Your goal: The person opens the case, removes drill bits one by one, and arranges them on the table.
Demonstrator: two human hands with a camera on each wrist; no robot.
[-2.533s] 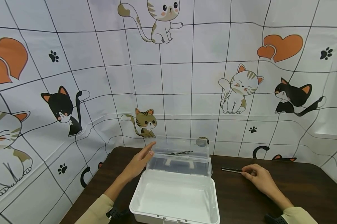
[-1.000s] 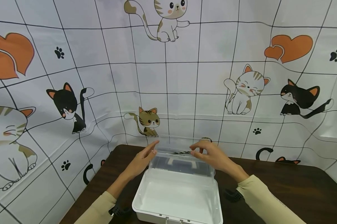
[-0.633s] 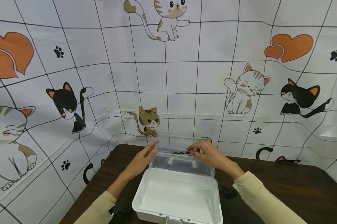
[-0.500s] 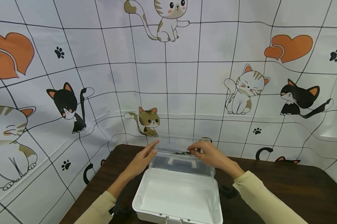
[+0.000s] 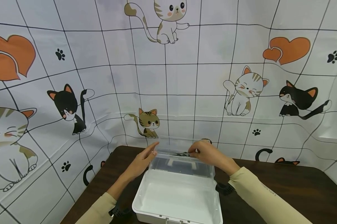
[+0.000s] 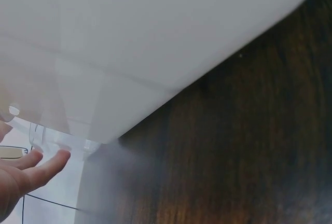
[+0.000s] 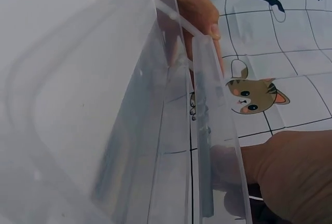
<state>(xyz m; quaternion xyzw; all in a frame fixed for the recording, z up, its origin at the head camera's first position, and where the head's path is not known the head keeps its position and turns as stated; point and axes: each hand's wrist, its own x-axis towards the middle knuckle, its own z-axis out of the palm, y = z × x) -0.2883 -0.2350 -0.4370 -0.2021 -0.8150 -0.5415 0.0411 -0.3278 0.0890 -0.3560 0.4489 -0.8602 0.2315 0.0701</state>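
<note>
A white plastic box stands with its clear lid tipped back, in the head view. Along a narrow compartment of the lid lies at least one dark spiral drill bit. My right hand reaches over the lid's right part and pinches the end of a bit. Through the clear wall, the right wrist view shows a grey bit shank beside blurred fingertips. My left hand touches the lid's left edge, fingers mostly extended. In the left wrist view its fingers are at the lid's clear edge.
A dark brown wooden table carries the box and extends to the right. Behind it hangs a white sheet printed with cats, hearts and grid lines. A dark wrist strap shows below my right forearm.
My right hand has carried a drill bit from the table at right to the lid's compartment, then sunk lower and slightly inward there. My left hand has stayed at the lid's left edge.
</note>
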